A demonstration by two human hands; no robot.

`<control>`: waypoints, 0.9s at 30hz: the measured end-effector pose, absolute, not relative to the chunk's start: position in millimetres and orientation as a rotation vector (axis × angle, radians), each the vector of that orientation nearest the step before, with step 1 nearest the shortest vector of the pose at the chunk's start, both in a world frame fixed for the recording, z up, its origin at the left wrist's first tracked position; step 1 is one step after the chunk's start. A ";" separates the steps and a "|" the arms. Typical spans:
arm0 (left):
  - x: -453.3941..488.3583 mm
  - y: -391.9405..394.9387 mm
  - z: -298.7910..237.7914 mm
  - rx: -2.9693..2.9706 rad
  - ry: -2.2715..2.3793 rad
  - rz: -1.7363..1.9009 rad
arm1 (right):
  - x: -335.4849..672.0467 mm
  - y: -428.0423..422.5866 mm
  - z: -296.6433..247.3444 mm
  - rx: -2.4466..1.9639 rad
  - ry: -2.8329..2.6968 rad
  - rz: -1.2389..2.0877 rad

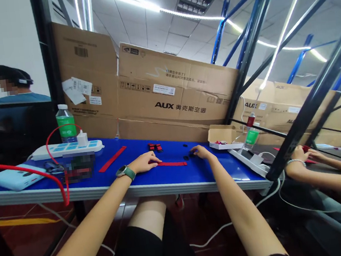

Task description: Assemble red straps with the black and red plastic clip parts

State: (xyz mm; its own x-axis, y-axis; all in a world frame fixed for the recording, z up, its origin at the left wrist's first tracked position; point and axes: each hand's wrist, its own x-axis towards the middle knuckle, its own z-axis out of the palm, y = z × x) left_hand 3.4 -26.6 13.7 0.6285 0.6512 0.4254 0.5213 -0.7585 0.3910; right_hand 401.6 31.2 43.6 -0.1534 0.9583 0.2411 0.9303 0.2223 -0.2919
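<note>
Head view: left hand (145, 162) lies open and flat, fingertips (158, 161) pressed on the near end of a red strap (172, 164), which is kept straight on the blue table (176, 180). Right hand (200, 152) is curled loosely over small black pieces (189, 156); grip cannot be confirmed from this view. A second red strap (112, 159) and red-and-black clips (155, 147) are laid out just left. An open cardboard box (220, 135) is placed right. A co-worker's hands (303, 154) are seen well apart, further right.
</note>
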 end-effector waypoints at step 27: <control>2.4 -26.5 29.8 2.420 1.012 1.426 | 197.3 17.6 37.1 -0.844 -1.735 1.008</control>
